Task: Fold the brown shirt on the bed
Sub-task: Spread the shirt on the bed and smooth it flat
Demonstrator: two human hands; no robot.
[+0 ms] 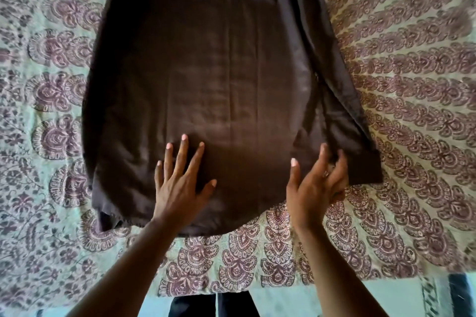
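Observation:
The brown shirt [219, 80] lies spread flat on the bed, its hem toward me. A long sleeve [342, 116] is folded down along its right side, and the cuff ends near the hem. My left hand [180, 185] presses flat on the lower middle of the shirt with fingers spread. My right hand [314, 188] is at the shirt's lower right edge. Its thumb lies on the body fabric and its nearly straight fingers touch the folded sleeve just inside the cuff. No fabric is lifted.
The bed cover [412, 110] is pale green with a dark purple paisley print and stretches all round the shirt. Its near edge [231, 291] runs just below my forearms, with dark trousers [213, 306] showing beneath it.

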